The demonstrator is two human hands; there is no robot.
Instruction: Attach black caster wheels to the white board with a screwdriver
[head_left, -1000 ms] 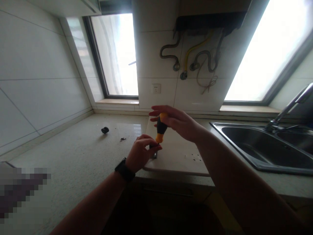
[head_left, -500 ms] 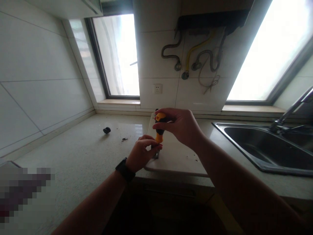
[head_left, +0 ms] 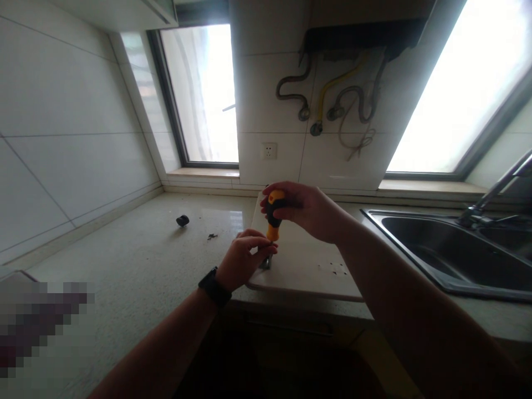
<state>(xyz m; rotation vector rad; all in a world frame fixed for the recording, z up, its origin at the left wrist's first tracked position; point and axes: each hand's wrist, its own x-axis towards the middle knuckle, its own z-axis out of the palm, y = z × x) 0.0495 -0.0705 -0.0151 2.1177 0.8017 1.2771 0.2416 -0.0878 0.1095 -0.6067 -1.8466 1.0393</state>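
Note:
My right hand (head_left: 310, 210) is wrapped around the yellow and black handle of a screwdriver (head_left: 274, 213), which points down, its top leaning slightly right. Below the handle, my left hand (head_left: 247, 256) pinches the screwdriver's thin shaft between thumb and forefinger; a dark watch is on that wrist. Under these fingers a small metal fitting (head_left: 265, 262) lies at the left edge of a white panel (head_left: 305, 271). The screwdriver's tip and much of the fitting are hidden by the left fingers. Several small dark holes or marks show on the panel near my right forearm.
On the pale countertop (head_left: 137, 266) to the left lie a small black round part (head_left: 182, 221) and a little pile of screws or dark bits (head_left: 212, 236). A steel sink (head_left: 415, 244) with a faucet (head_left: 477, 208) is at the right. Pipes (head_left: 320, 105) hang on the back wall.
My right hand has turned a little around the screwdriver, and the handle's top has tipped slightly right. My left hand keeps its pinch in nearly the same place. More panel marks show beside the right forearm.

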